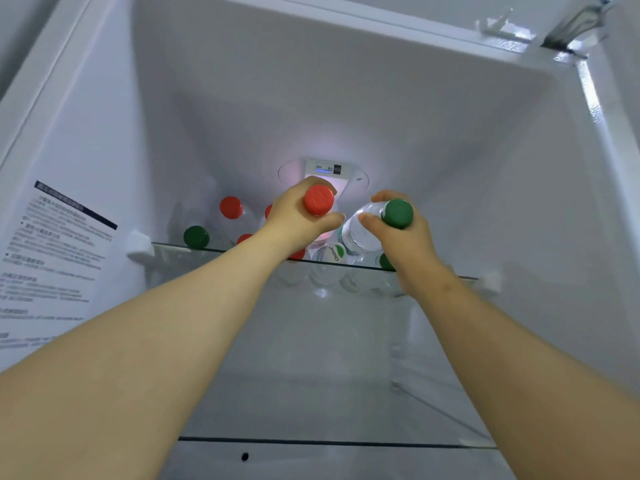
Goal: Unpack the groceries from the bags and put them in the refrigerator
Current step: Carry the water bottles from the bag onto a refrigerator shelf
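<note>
Head view: placing step at the fridge (311,98). Left hand (294,223) has its fingers (330,219) wrapped round a red-cap bottle (319,199). Right hand (410,249) grips a green-cap bottle (363,228). Both are held over the glass shelf (180,247), near standing bottles (231,207). Next move likely needs a free gap, upright set-down, then release.

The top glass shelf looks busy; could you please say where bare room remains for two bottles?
Bare: the top shelf's right end, between the right hand and the fridge wall, and the lower shelf. Crowded: left and middle, with capped bottles.
</note>
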